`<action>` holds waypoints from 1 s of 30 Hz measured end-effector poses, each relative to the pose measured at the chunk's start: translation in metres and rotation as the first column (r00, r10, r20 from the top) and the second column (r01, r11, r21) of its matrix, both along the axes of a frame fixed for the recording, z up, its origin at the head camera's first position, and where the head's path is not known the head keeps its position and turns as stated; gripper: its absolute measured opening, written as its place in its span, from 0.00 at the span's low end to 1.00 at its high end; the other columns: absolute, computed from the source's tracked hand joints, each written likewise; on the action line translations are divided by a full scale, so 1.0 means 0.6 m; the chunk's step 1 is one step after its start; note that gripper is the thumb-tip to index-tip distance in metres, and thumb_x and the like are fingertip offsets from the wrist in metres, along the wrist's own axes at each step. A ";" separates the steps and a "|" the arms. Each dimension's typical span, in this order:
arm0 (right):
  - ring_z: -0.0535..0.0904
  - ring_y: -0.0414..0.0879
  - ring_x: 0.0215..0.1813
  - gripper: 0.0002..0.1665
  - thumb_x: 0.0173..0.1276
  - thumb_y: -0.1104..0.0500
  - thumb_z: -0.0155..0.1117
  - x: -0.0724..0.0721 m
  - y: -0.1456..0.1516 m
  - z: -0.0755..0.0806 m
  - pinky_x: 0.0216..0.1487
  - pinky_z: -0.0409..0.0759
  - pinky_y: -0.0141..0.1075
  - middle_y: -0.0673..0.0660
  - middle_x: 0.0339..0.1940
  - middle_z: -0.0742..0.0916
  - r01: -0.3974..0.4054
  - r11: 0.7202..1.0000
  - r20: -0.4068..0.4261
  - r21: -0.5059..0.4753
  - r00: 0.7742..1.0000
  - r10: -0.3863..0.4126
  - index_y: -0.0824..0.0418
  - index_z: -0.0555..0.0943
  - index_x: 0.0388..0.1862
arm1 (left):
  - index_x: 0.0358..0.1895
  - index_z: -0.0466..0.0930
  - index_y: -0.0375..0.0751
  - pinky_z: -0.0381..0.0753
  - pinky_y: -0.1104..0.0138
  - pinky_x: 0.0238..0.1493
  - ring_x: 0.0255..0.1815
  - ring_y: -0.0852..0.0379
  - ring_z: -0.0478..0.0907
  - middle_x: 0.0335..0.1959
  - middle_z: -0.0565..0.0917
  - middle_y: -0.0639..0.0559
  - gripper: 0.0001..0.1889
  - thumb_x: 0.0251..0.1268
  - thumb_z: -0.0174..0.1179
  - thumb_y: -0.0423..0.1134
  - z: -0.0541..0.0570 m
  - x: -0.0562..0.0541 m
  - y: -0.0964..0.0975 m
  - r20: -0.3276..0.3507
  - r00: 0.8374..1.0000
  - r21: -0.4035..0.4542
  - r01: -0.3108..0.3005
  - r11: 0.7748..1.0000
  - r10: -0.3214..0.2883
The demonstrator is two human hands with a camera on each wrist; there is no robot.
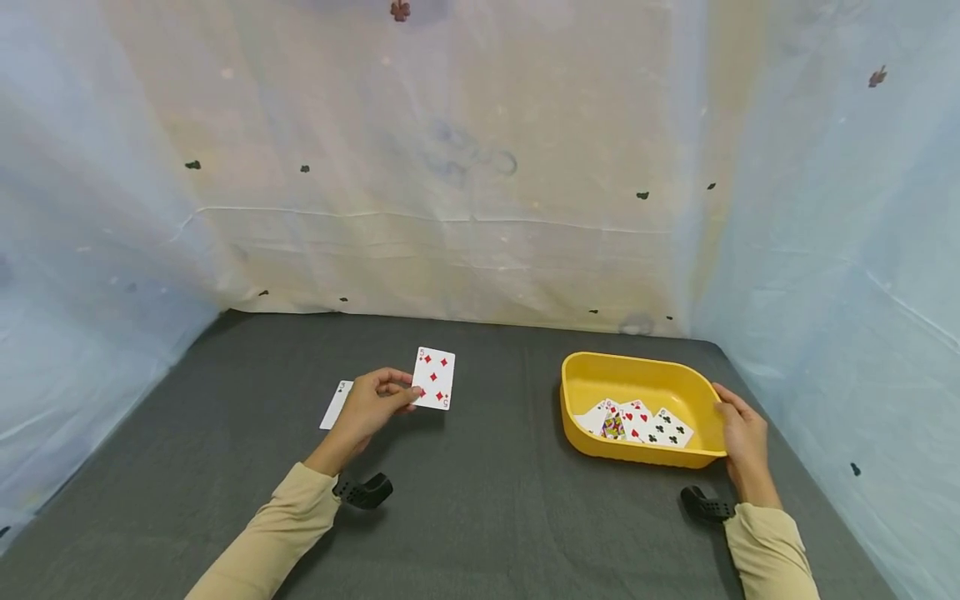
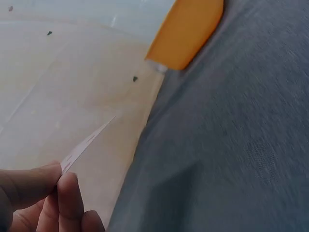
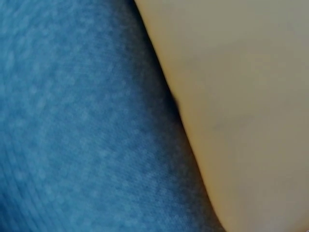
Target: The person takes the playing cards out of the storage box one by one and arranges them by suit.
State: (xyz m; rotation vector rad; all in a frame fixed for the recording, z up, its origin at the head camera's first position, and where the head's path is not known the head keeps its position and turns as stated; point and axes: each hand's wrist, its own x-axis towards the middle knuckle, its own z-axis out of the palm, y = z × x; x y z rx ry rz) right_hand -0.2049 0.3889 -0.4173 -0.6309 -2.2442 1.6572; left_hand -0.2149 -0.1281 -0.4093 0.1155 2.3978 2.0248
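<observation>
My left hand [image 1: 369,408] pinches the five of diamonds playing card [image 1: 434,378] between thumb and fingers, its face turned toward me. In the left wrist view the same card [image 2: 84,147] shows nearly edge-on. Behind my left hand, another card [image 1: 337,405] lies on the table, partly hidden. On the right, my right hand [image 1: 745,437] grips the end of a yellow plastic tray [image 1: 637,454], thumb at the rim. Several face-up cards [image 1: 633,422] lie overlapping in the tray, with clubs and hearts showing. The tray's wall [image 3: 241,121] fills much of the right wrist view.
A dark grey cloth [image 1: 480,517] covers the table. Pale plastic sheeting [image 1: 465,167] with small dark marks hangs behind and along both sides. Black camera bands [image 1: 365,492] sit on both wrists.
</observation>
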 end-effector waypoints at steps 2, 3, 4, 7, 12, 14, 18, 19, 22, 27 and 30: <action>0.70 0.46 0.59 0.28 0.79 0.52 0.42 -0.001 0.001 -0.002 0.39 0.74 0.19 0.61 0.74 0.66 0.004 1.000 0.002 0.006 1.000 -0.004 0.60 0.64 0.74 | 0.47 0.78 0.28 0.81 0.55 0.41 0.36 0.41 0.83 0.28 0.83 0.45 0.14 0.61 0.67 0.32 -0.006 0.001 -0.008 -0.008 1.000 -0.021 -0.001 1.000 0.001; 0.70 0.46 0.59 0.28 0.79 0.52 0.42 -0.001 0.002 -0.003 0.39 0.73 0.19 0.61 0.74 0.66 0.006 1.000 0.002 0.006 1.000 -0.006 0.60 0.65 0.74 | 0.46 0.78 0.27 0.82 0.56 0.40 0.35 0.42 0.84 0.28 0.83 0.45 0.14 0.61 0.67 0.32 -0.008 0.002 -0.013 -0.016 1.000 -0.037 -0.001 0.999 0.000; 0.70 0.46 0.60 0.28 0.79 0.52 0.42 -0.001 0.002 -0.003 0.39 0.73 0.19 0.61 0.74 0.66 0.006 1.000 0.001 0.005 1.000 -0.006 0.60 0.65 0.74 | 0.46 0.78 0.27 0.82 0.57 0.39 0.34 0.43 0.84 0.27 0.83 0.46 0.14 0.61 0.67 0.32 -0.010 0.002 -0.017 -0.019 1.000 -0.055 -0.004 0.998 0.003; 0.70 0.46 0.60 0.28 0.79 0.52 0.42 0.000 0.003 -0.003 0.39 0.73 0.19 0.61 0.74 0.66 0.004 1.000 0.002 -0.002 1.000 -0.004 0.60 0.64 0.74 | 0.45 0.79 0.28 0.81 0.60 0.36 0.30 0.49 0.84 0.26 0.83 0.48 0.13 0.60 0.67 0.32 -0.016 0.004 -0.029 -0.025 1.000 -0.127 -0.017 0.992 0.014; 0.70 0.46 0.59 0.28 0.79 0.52 0.42 0.003 0.003 -0.002 0.39 0.74 0.19 0.62 0.74 0.65 -0.002 1.000 0.009 -0.003 1.000 0.002 0.60 0.64 0.74 | 0.43 0.78 0.27 0.81 0.63 0.32 0.28 0.50 0.84 0.25 0.82 0.48 0.13 0.59 0.68 0.31 -0.021 0.010 -0.042 -0.022 1.000 -0.195 -0.020 0.981 0.016; 0.70 0.46 0.60 0.28 0.79 0.52 0.42 0.003 0.003 -0.002 0.39 0.74 0.19 0.62 0.74 0.65 -0.003 1.000 0.007 0.000 1.000 0.003 0.60 0.64 0.74 | 0.42 0.78 0.27 0.80 0.64 0.29 0.26 0.51 0.83 0.24 0.83 0.49 0.13 0.58 0.68 0.31 -0.023 0.011 -0.045 -0.024 1.000 -0.224 -0.023 0.974 0.018; 0.69 0.48 0.62 0.28 0.79 0.53 0.41 0.003 0.002 -0.001 0.40 0.74 0.19 0.62 0.74 0.64 -0.003 1.000 0.007 -0.005 1.000 0.003 0.60 0.63 0.74 | 0.41 0.79 0.28 0.74 0.67 0.23 0.23 0.54 0.83 0.22 0.83 0.51 0.12 0.56 0.69 0.31 -0.024 0.013 -0.049 -0.019 0.999 -0.304 -0.049 0.952 0.045; 0.69 0.48 0.62 0.28 0.79 0.53 0.42 0.002 0.002 -0.001 0.41 0.74 0.19 0.61 0.74 0.64 -0.005 1.000 0.006 -0.007 1.000 0.005 0.60 0.63 0.74 | 0.41 0.80 0.28 0.72 0.68 0.23 0.22 0.54 0.82 0.21 0.82 0.52 0.12 0.56 0.69 0.31 -0.025 0.013 -0.050 -0.018 0.998 -0.329 -0.058 0.942 0.055; 0.68 0.48 0.63 0.29 0.79 0.52 0.42 0.001 0.002 -0.001 0.42 0.74 0.20 0.61 0.75 0.64 -0.007 1.000 0.005 -0.008 1.000 0.007 0.60 0.63 0.74 | 0.39 0.80 0.29 0.69 0.67 0.22 0.20 0.56 0.81 0.19 0.81 0.53 0.11 0.54 0.69 0.30 -0.026 0.014 -0.052 -0.036 0.997 -0.404 -0.079 0.911 0.070; 0.68 0.48 0.63 0.28 0.79 0.53 0.42 0.000 0.001 0.000 0.42 0.73 0.19 0.61 0.74 0.65 0.002 1.000 -0.002 -0.013 1.000 -0.002 0.61 0.64 0.74 | 0.34 0.81 0.31 0.69 0.67 0.21 0.17 0.60 0.77 0.16 0.80 0.56 0.08 0.51 0.69 0.30 -0.026 0.016 -0.053 -0.110 0.991 -0.525 -0.122 0.842 0.075; 0.68 0.48 0.63 0.28 0.79 0.53 0.42 0.000 0.001 0.000 0.42 0.73 0.19 0.60 0.74 0.65 0.003 1.000 -0.003 -0.017 1.000 -0.003 0.61 0.64 0.74 | 0.31 0.80 0.32 0.69 0.66 0.21 0.16 0.60 0.74 0.14 0.79 0.56 0.07 0.50 0.68 0.30 -0.024 0.018 -0.051 -0.131 0.988 -0.579 -0.143 0.803 0.081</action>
